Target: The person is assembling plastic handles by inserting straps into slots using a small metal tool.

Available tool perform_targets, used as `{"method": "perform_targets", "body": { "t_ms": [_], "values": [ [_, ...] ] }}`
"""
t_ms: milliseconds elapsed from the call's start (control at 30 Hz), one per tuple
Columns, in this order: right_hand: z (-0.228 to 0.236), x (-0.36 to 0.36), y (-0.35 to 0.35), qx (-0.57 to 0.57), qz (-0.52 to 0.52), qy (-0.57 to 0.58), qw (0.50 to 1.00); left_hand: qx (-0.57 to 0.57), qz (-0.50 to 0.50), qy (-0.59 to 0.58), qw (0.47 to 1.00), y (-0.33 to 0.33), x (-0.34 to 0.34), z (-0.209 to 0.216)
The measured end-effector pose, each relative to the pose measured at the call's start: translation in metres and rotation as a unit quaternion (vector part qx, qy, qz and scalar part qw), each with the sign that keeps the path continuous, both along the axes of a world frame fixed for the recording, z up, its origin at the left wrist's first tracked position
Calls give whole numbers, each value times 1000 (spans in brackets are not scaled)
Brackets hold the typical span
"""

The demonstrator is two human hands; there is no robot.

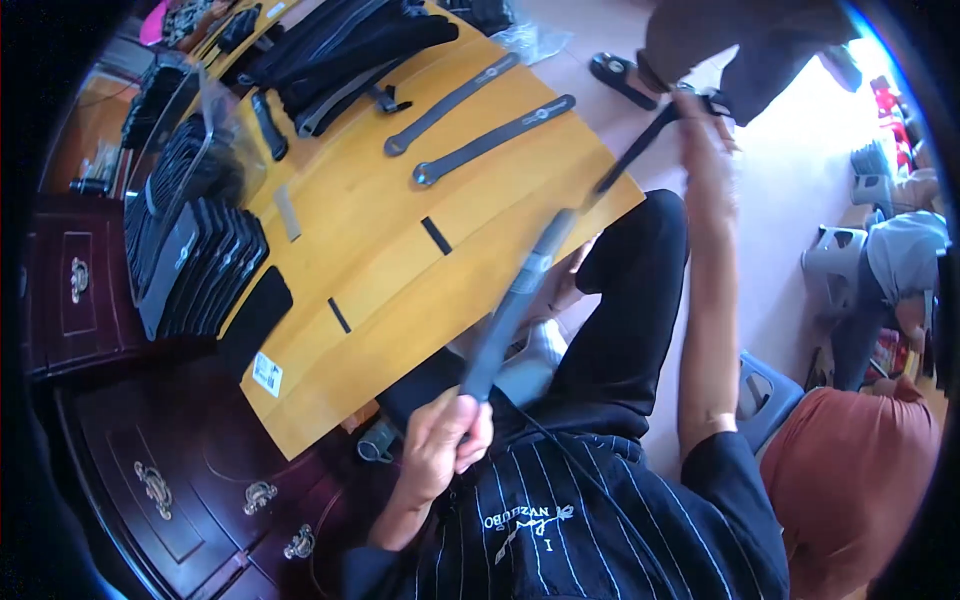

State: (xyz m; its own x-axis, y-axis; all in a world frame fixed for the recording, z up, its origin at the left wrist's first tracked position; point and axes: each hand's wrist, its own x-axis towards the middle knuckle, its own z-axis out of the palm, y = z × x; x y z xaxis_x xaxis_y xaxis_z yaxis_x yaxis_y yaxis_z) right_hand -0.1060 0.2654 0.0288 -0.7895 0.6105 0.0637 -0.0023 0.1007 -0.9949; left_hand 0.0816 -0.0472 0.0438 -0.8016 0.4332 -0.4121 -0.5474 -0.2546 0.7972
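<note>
My left hand [445,440] is closed around the lower end of a grey strap [510,310], which slants up over the table's near edge. Raised off to the right, my right hand [707,150] is smeared by motion but closed on a thin black strap [640,145] with what looks like a buckle by the fingers. The far ends of these two straps come close together; whether they are joined I cannot tell. Two grey straps with rounded ends, one nearer [490,140] and one farther [450,105], lie flat on the wooden table [380,280].
Short black strips [437,236] lie mid-table. Stacked black pieces [205,270] fill its left side, with a heap of dark straps [340,60] at the back. Dark red drawers [150,470] stand at left. A person in dark trousers [740,45] is beyond the table; grey stools [835,260] stand right.
</note>
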Motion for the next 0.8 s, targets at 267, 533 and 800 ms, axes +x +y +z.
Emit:
{"method": "perform_targets", "body": {
  "t_ms": [267,533,800],
  "values": [
    [-13,29,33,567,-150,68,807,22,173,69,982,-13,-21,-7],
    [-39,38,-72,519,154,-31,840,71,173,58,981,-11,-34,-13],
    [-36,27,-112,485,226,-81,841,55,193,121,972,-11,-38,-20]
  ]
}}
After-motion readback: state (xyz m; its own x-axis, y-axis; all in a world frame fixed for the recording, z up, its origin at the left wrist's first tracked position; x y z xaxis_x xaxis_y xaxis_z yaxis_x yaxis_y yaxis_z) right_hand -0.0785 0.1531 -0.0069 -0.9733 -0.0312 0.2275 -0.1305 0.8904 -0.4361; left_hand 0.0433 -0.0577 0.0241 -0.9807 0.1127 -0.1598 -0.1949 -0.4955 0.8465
